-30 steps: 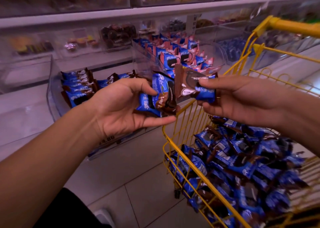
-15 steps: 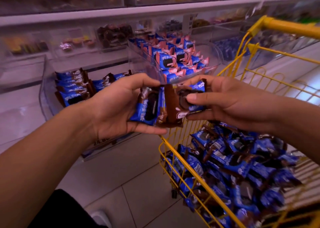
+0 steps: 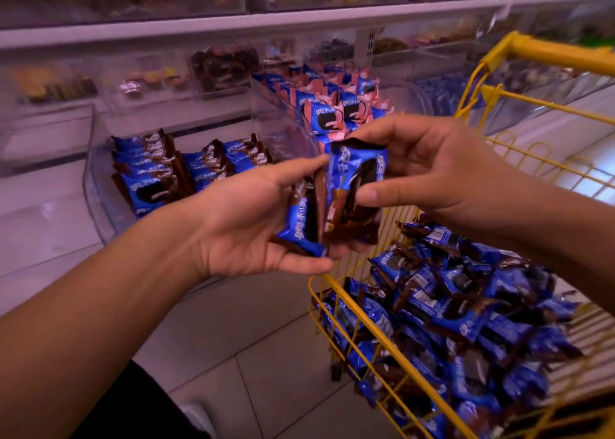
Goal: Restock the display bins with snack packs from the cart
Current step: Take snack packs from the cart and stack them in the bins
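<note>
Looking down from the head cam: left hand (image 3: 253, 219) curled round a small stack of packs (image 3: 304, 220), thumb along the top edge, fingers underneath. Right hand (image 3: 429, 172) pinching one more pack (image 3: 357, 185) upright by its sides, thumb in front, pressed up against the stack. Both held just over the near corner of the cart (image 3: 336, 292), which is heaped with loose blue-and-brown packs. Left bin (image 3: 96, 185) only partly filled, neat rows standing on edge toward the back wall, bare floor at the front. Next bin over (image 3: 416, 102) holds the pink-trimmed kind, so not the target, probably.

Handling-wise, a guess: light, crinkly foil wrappers, slick enough to slide off each other when stacked, with a biscuit inside that would crack if squeezed hard. Best taken across the flat faces or by the long sides, not by the crimped ends, which just flop. Keeping the stack squared up between thumb and fingers, then setting it down on edge beside the existing rows, looks like the sensible way in.
</note>
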`<action>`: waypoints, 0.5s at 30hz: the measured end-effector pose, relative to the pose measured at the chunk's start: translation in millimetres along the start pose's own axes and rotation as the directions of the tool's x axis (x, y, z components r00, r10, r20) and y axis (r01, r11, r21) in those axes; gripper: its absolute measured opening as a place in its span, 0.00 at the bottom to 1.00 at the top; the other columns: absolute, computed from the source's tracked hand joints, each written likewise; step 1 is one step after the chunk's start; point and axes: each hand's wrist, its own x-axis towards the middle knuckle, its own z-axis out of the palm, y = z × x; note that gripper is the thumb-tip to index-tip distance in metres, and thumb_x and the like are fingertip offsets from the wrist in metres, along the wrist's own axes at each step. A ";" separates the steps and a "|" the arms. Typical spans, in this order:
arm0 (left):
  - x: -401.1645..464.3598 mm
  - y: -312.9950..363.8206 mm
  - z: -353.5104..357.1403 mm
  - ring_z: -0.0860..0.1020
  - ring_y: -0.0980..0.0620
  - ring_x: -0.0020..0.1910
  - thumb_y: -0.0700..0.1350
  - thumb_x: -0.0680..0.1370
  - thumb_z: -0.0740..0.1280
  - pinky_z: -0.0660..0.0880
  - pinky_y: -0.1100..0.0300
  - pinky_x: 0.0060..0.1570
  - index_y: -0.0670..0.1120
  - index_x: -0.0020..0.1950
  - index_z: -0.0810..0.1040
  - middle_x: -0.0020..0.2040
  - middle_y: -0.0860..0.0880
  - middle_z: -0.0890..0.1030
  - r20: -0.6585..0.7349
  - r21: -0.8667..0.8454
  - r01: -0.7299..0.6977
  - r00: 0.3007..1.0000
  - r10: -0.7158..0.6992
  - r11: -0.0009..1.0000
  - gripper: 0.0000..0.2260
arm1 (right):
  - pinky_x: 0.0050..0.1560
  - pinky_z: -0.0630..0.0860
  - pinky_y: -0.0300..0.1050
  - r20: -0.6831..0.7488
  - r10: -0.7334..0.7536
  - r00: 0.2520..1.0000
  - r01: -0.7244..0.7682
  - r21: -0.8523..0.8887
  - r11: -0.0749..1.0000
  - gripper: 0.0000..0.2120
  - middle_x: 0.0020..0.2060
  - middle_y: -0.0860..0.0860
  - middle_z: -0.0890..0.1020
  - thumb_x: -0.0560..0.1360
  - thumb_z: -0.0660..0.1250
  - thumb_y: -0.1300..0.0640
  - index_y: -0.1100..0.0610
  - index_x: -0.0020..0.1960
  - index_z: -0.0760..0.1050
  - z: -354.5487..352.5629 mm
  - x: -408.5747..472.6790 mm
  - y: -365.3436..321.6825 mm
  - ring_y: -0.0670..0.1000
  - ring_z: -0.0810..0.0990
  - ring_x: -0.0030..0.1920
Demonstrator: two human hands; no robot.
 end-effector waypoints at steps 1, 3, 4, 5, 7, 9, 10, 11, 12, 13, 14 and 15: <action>1.4 -1.2 1.6 0.85 0.45 0.41 0.56 0.72 0.65 0.83 0.54 0.36 0.45 0.56 0.84 0.57 0.35 0.82 0.019 -0.054 -0.023 1.000 0.024 0.998 0.20 | 0.51 0.80 0.44 -0.040 -0.005 0.999 0.007 0.070 0.997 0.24 0.48 0.51 0.85 0.62 0.76 0.65 0.55 0.57 0.77 -0.1 1.4 -1.3 0.49 0.84 0.48; 3.4 -2.1 1.7 0.85 0.45 0.42 0.46 0.71 0.66 0.83 0.53 0.37 0.42 0.58 0.81 0.56 0.37 0.83 0.013 -0.145 -0.085 0.996 0.088 0.986 0.18 | 0.52 0.81 0.53 -0.131 0.004 0.991 0.024 0.212 0.977 0.25 0.48 0.52 0.84 0.67 0.72 0.65 0.55 0.62 0.74 -7.6 5.1 -6.7 0.51 0.84 0.47; 3.8 -1.9 0.9 0.85 0.45 0.42 0.43 0.69 0.66 0.83 0.53 0.36 0.41 0.56 0.82 0.54 0.38 0.84 -0.008 -0.173 -0.120 0.993 0.120 0.978 0.17 | 0.51 0.81 0.59 -0.162 0.013 0.987 0.028 0.250 0.968 0.26 0.50 0.54 0.83 0.69 0.70 0.65 0.54 0.65 0.72 -13.3 5.9 -10.9 0.53 0.84 0.47; 3.2 -1.6 -0.2 0.85 0.44 0.42 0.40 0.67 0.65 0.82 0.54 0.36 0.40 0.54 0.82 0.53 0.39 0.84 -0.027 -0.194 -0.153 0.988 0.151 0.969 0.16 | 0.47 0.82 0.62 -0.177 0.017 0.984 0.028 0.252 0.967 0.27 0.52 0.55 0.82 0.70 0.69 0.66 0.53 0.67 0.70 -19.7 5.8 -15.4 0.56 0.85 0.47; 1.0 -0.9 -2.3 0.84 0.44 0.44 0.37 0.65 0.65 0.82 0.54 0.37 0.39 0.54 0.81 0.54 0.39 0.83 -0.043 -0.219 -0.208 0.978 0.203 0.953 0.18 | 0.40 0.83 0.59 -0.173 0.009 0.985 0.016 0.139 0.990 0.30 0.55 0.56 0.82 0.68 0.71 0.67 0.52 0.67 0.67 -31.6 3.0 -20.2 0.58 0.85 0.47; -0.8 -0.2 -5.2 0.84 0.44 0.47 0.35 0.65 0.64 0.82 0.54 0.38 0.40 0.58 0.79 0.57 0.39 0.82 -0.049 -0.215 -0.239 0.971 0.234 0.947 0.22 | 0.38 0.84 0.50 -0.118 0.005 0.993 -0.009 -0.033 0.999 0.30 0.51 0.54 0.84 0.62 0.76 0.66 0.54 0.62 0.71 -39.2 -1.6 -19.7 0.54 0.86 0.45; -1.1 0.1 -6.5 0.83 0.43 0.48 0.34 0.64 0.63 0.82 0.54 0.38 0.41 0.59 0.78 0.58 0.39 0.82 -0.045 -0.208 -0.245 0.969 0.241 0.947 0.23 | 0.40 0.83 0.46 -0.069 0.012 0.998 -0.019 -0.097 0.995 0.28 0.48 0.54 0.85 0.59 0.77 0.63 0.54 0.57 0.75 -40.6 -3.4 -18.4 0.52 0.86 0.44; -1.8 0.3 -7.3 0.83 0.43 0.49 0.34 0.64 0.63 0.82 0.53 0.40 0.41 0.59 0.79 0.58 0.39 0.82 -0.036 -0.197 -0.246 0.969 0.244 0.949 0.23 | 0.43 0.83 0.44 -0.015 0.023 1.000 -0.025 -0.142 0.990 0.24 0.47 0.54 0.86 0.58 0.78 0.62 0.53 0.53 0.79 -39.8 -4.4 -17.1 0.52 0.86 0.45; -2.3 0.1 -7.7 0.84 0.42 0.50 0.33 0.64 0.62 0.83 0.51 0.41 0.41 0.58 0.80 0.58 0.39 0.82 -0.021 -0.184 -0.243 0.970 0.243 0.953 0.23 | 0.45 0.83 0.44 0.036 0.031 0.999 -0.024 -0.181 0.983 0.21 0.48 0.55 0.86 0.59 0.78 0.61 0.53 0.51 0.81 -37.7 -5.3 -15.6 0.53 0.86 0.47; -2.2 -0.6 -7.4 0.84 0.42 0.51 0.33 0.64 0.62 0.83 0.49 0.44 0.41 0.56 0.81 0.59 0.39 0.82 -0.006 -0.163 -0.234 0.972 0.236 0.958 0.22 | 0.49 0.83 0.45 0.077 0.034 0.996 -0.015 -0.231 0.973 0.19 0.50 0.57 0.86 0.60 0.78 0.61 0.52 0.50 0.83 -34.6 -5.9 -14.7 0.54 0.85 0.51; -2.0 -1.8 -6.9 0.84 0.41 0.52 0.33 0.64 0.61 0.82 0.46 0.47 0.41 0.56 0.82 0.59 0.39 0.82 0.005 -0.130 -0.222 0.974 0.225 0.966 0.22 | 0.52 0.82 0.44 0.111 0.032 0.993 0.002 -0.291 0.957 0.19 0.52 0.57 0.85 0.61 0.78 0.61 0.52 0.51 0.83 -30.7 -6.0 -13.8 0.54 0.85 0.53; -1.6 -3.6 -6.3 0.83 0.40 0.54 0.33 0.64 0.60 0.81 0.43 0.50 0.41 0.57 0.83 0.60 0.39 0.82 0.010 -0.085 -0.210 0.977 0.211 0.974 0.23 | 0.54 0.81 0.43 0.136 0.029 0.990 0.019 -0.340 0.940 0.19 0.53 0.57 0.85 0.62 0.77 0.61 0.53 0.53 0.83 -26.3 -5.5 -13.3 0.52 0.84 0.54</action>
